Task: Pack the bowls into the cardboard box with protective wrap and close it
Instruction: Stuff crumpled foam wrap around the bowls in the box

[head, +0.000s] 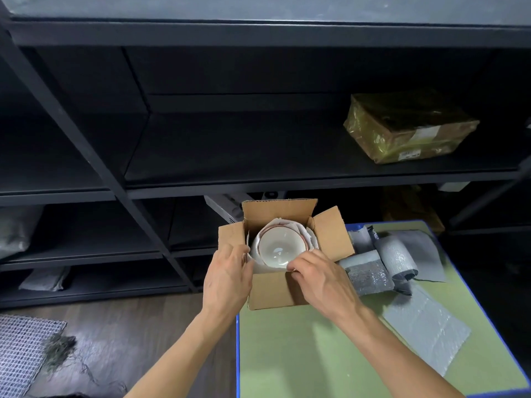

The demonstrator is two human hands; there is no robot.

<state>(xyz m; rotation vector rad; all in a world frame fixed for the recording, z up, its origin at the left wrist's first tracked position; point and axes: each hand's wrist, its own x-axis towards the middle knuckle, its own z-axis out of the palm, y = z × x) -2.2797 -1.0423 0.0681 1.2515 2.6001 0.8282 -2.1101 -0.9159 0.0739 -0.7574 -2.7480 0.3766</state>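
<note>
An open cardboard box (275,294) stands at the far left corner of the green table, its flaps spread out. Inside it a white bowl (277,247) with a reddish rim sits upright, with white wrap paper (309,235) around it and further bowl rims showing beneath. My left hand (227,280) holds the box's left wall, thumb at the paper by the bowl's left edge. My right hand (319,280) pinches the paper at the bowl's near right rim, fingers curled over the front wall.
Grey bubble-wrap rolls (396,258) and folded pieces (369,275) lie right of the box; a flat bubble-wrap sheet (428,326) lies nearer. A taped parcel (408,130) sits on the dark shelving behind. The table (301,354) has a blue edge; a mesh mat (23,349) lies on the floor.
</note>
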